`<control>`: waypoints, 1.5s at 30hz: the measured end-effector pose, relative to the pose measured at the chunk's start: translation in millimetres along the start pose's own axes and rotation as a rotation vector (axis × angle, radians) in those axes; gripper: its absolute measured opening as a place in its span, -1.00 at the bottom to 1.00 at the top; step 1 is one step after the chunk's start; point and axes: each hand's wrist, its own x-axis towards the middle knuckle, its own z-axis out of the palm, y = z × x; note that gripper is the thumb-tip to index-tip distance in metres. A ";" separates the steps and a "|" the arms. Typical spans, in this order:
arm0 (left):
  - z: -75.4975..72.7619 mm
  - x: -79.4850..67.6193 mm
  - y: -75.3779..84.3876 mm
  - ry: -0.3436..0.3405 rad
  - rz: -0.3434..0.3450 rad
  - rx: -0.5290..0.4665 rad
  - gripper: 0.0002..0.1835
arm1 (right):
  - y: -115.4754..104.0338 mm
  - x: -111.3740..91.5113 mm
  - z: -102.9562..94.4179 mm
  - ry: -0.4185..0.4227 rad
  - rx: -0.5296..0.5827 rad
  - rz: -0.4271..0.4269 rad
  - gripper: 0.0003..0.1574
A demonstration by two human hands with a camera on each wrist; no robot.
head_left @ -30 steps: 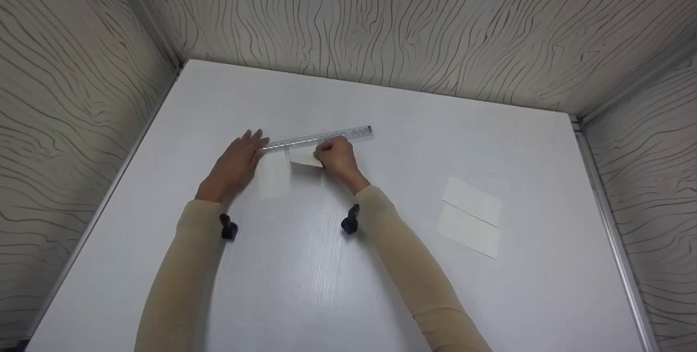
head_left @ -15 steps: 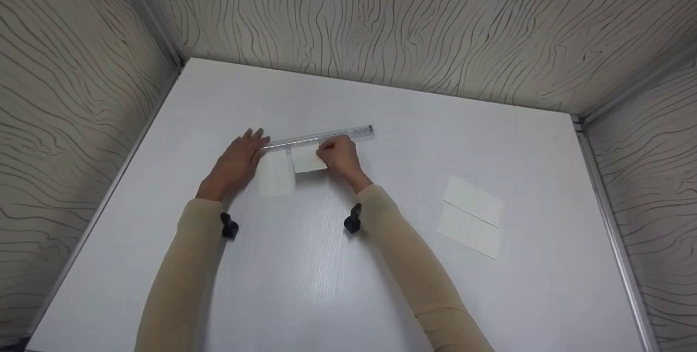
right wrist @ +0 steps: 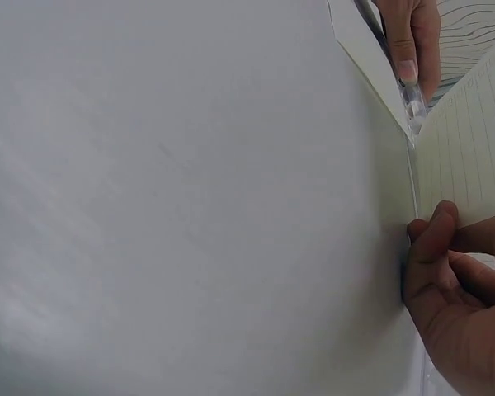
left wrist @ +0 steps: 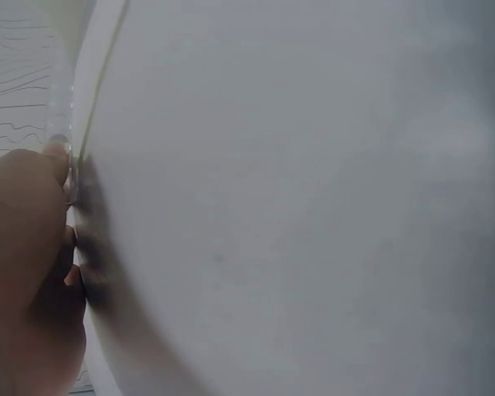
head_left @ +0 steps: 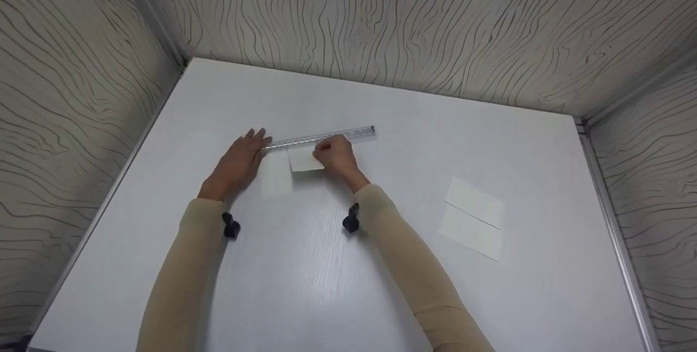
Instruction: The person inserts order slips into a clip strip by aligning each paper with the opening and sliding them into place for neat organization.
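A clear plastic ruler lies slantwise near the middle of the white table. My left hand presses its left end with fairly straight fingers; in the right wrist view the left thumb sits on the ruler. Below the ruler lies a pale piece of paper, flat beside the left hand. Just right of it, my right hand pinches a lined paper piece between thumb and curled fingers. That piece stands raised off the table along the ruler's near edge, casting a shadow under its lower edge.
Two pale paper pieces lie edge to edge on the right of the table. Wood-patterned panels enclose the back and sides, with a metal rail along the right edge.
The pinched paper has tilted, so more of its face shows and its lower edge sits nearer the person. My right hand shifted slightly right, then back left. My left hand stays on the ruler.
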 end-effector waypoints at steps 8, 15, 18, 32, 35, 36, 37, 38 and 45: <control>-0.2 0.9 1.3 0.003 0.018 0.014 -0.44 | 0.7 -2.8 -0.1 0.007 0.016 -0.046 -0.78; -0.1 0.6 -1.3 -0.003 0.012 0.000 -0.45 | -0.8 -4.5 1.7 0.018 0.013 -0.040 -0.78; 0.1 1.0 -1.8 -0.005 0.016 -0.004 -0.44 | -1.9 -5.9 2.5 0.028 0.005 -0.039 -0.78; 0.3 -0.2 0.0 -0.013 0.001 0.002 -0.43 | -2.0 -11.1 1.8 0.054 -0.059 -0.018 -0.78; 1.5 0.6 -1.0 -0.014 -0.006 -0.002 -0.43 | -0.4 -11.2 -1.3 0.053 -0.061 -0.027 -0.77; 1.5 0.5 -1.2 -0.015 -0.009 -0.005 -0.43 | 0.3 -11.3 -2.8 0.052 -0.057 -0.029 -0.76; 1.6 0.5 -1.2 -0.016 -0.008 -0.010 -0.43 | 0.9 -11.5 -4.6 0.051 -0.050 -0.032 -0.77; 1.3 0.3 -1.1 -0.016 -0.007 -0.014 -0.43 | 1.5 -12.1 -6.6 0.050 -0.040 -0.032 -0.77; -0.6 -1.7 -1.4 -0.012 0.018 -0.018 -0.43 | 5.3 -14.7 -26.9 0.062 0.009 -0.034 -0.76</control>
